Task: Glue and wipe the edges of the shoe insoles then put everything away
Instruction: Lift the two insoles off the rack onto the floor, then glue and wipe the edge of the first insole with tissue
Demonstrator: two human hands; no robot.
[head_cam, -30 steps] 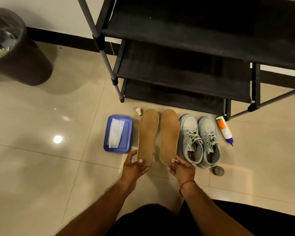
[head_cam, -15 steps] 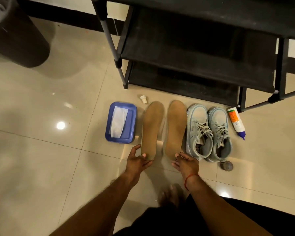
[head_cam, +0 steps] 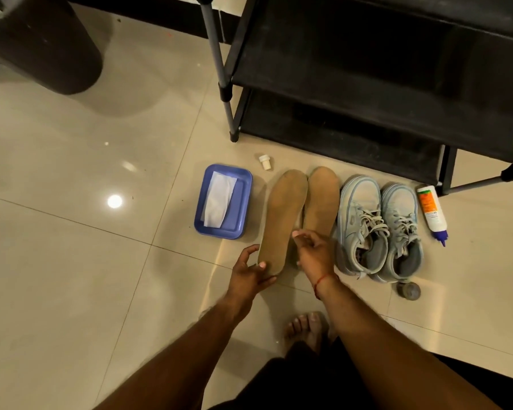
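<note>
Two tan insoles lie side by side on the tiled floor. My left hand (head_cam: 249,273) grips the heel of the left insole (head_cam: 283,214), thumb on top, and that insole sits tilted over the edge of the right insole (head_cam: 323,196). My right hand (head_cam: 314,253) hovers over the heel of the right insole with loosely curled fingers, its fingertips close to the left insole's right edge, holding nothing. A glue bottle (head_cam: 431,213) lies at the far right. A white wipe (head_cam: 219,201) rests in a blue tray (head_cam: 246,184).
A pair of pale blue sneakers (head_cam: 376,226) stands between the insoles and the glue. A small white cap (head_cam: 265,161) lies behind the tray, a round grey object (head_cam: 409,290) before the shoes. A black shoe rack (head_cam: 367,84) stands behind, a dark bin (head_cam: 42,45) at far left. My bare foot (head_cam: 307,327) is below.
My right hand left the right insole's heel and moved up and left toward the left insole. The left insole has shifted, now overlapping the right one. The camera has come closer.
</note>
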